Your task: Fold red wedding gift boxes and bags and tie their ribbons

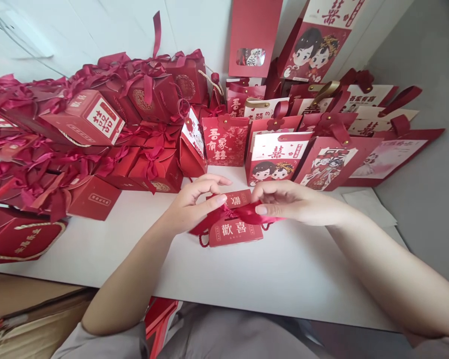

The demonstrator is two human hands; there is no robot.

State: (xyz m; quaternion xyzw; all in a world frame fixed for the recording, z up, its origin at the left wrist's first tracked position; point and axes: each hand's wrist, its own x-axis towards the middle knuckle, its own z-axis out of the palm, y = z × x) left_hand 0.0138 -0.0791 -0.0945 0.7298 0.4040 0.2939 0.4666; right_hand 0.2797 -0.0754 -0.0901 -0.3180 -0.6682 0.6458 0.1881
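- We stood at a white table (295,279), our two hands apart from each other on either side of a small red box (236,239).
- The box lay on the table directly in front of us, pale characters printed on its red panels.
- A glossy red ribbon (245,213) crossed the box, gathered near the middle, one end spreading beneath our left hand.
- Our right hand (294,202) had thumb and curled fingers closed on the ribbon's right side.
- Our left hand (187,204) bent over the opposite side, thumb tip at the ribbon; whether it gripped, we could not tell.
- A twisted dark red cord (203,240) looped out at the box's lower left corner.
- To our left we had ribboned red boxes (99,197) piled several high.
- Beyond our hands stood rows of upright gift bags (226,142), red and white, some bearing cartoon couples.
- White sheets (376,205) lay beyond our right forearm.
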